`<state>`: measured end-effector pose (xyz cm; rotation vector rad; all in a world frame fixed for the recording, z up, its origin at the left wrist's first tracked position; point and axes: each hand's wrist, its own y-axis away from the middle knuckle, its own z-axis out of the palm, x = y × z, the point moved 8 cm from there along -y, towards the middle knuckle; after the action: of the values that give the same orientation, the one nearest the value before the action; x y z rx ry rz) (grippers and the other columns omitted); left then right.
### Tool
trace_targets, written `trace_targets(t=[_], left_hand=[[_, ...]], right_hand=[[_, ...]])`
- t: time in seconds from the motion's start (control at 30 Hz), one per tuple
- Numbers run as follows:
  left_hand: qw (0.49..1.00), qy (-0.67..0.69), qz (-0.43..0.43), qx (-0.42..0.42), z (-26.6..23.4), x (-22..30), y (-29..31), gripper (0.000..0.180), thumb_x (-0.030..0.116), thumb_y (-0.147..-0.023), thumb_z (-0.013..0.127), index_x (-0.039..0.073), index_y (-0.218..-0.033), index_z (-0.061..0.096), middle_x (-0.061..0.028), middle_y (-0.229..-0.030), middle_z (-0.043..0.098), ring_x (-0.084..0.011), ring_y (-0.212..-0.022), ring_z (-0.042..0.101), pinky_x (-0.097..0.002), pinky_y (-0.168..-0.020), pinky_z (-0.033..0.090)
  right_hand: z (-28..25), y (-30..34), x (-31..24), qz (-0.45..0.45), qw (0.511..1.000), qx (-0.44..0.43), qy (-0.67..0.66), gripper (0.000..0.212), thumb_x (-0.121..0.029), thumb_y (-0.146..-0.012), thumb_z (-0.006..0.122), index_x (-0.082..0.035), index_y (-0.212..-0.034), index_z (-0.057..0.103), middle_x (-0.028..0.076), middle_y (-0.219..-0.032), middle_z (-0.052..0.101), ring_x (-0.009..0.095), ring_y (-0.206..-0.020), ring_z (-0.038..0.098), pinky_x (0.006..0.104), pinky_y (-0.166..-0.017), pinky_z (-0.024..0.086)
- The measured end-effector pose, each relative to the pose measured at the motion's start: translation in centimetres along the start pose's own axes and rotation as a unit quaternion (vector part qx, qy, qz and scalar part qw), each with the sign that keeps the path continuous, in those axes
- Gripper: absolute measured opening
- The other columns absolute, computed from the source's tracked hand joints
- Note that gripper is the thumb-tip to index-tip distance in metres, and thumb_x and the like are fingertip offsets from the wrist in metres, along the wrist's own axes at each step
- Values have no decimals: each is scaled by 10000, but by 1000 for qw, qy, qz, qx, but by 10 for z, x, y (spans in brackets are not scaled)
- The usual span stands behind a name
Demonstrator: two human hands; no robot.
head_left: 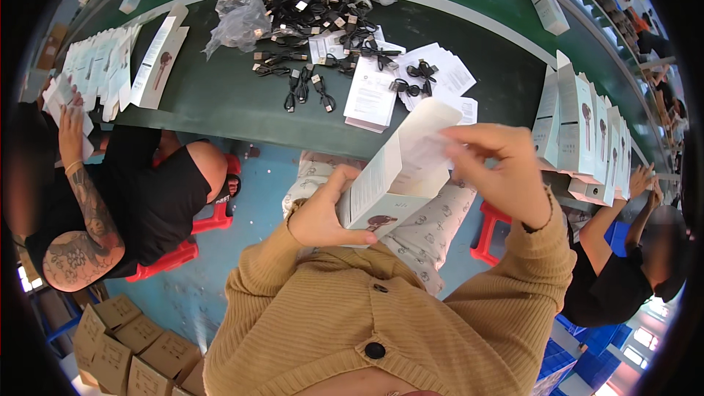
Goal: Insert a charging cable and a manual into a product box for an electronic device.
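Observation:
My left hand (323, 213) grips a tall white carton (374, 185) with a dark printed device on its front. It tilts in front of my lap, its top flap raised. At the carton's mouth, my right hand (502, 165) pinches a thin whitish sheet (433, 152), blurred and partly inside. Whether anything else lies in the carton is hidden. Just beyond, on the dark green table (213, 106), are a stack of printed leaflets (370, 95) and fanned leaflets (444, 66). Bundled black USB cables (414, 86) rest on them, and more loose cables (301, 86) lie to the left.
A clear plastic bag (238, 11) spills a cable heap (315, 0). Rows of white cartons stand left (99, 66) and right (587, 125). Co-workers sit on both sides, a red stool (491, 231) beside me. Brown boxes (143, 345) sit on the floor, lower left.

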<state>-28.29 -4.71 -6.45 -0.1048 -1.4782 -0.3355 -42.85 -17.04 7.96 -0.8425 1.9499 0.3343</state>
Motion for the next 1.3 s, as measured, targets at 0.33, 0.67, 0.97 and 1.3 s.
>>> trace_targets(t=[0.33, 0.67, 0.97, 1.3], left_hand=[[971, 11, 37, 235, -44, -53, 57, 739, 125, -675, 832, 56, -1194, 310, -127, -1177, 509, -205, -1130, 492, -349, -960, 392], [951, -16, 59, 304, -63, -69, 98, 801, 108, -636, 857, 78, -1199, 289, -120, -1193, 489, -207, -1136, 493, -352, -946, 406], [947, -12, 125, 296, -54, -52, 72, 856, 168, -603, 885, 62, -1215, 296, -121, -1183, 506, -207, -1112, 513, -367, -938, 410], [964, -183, 125, 144, -10, -27, 19, 824, 172, -620, 880, 63, -1210, 316, -205, -1327, 454, -281, -1197, 504, -412, -947, 432]], right_hand=[[118, -107, -6, -154, 894, 73, 415, 296, -300, -833, 627, -76, -640, 652, 96, -683, 616, 282, -556, 612, 370, -468, 466], [165, -143, 29, -103, 879, -27, 465, 178, -213, -788, 610, -57, -732, 676, 138, -708, 642, 317, -676, 653, 404, -577, 505], [93, -33, -88, -293, 920, -127, 229, 176, -164, -690, 724, -61, -788, 620, 49, -693, 530, 208, -574, 553, 312, -457, 428], [15, 38, -52, -225, 970, 22, 90, 458, -253, -640, 819, -21, -999, 655, 86, -854, 590, 200, -656, 596, 284, -529, 478]])
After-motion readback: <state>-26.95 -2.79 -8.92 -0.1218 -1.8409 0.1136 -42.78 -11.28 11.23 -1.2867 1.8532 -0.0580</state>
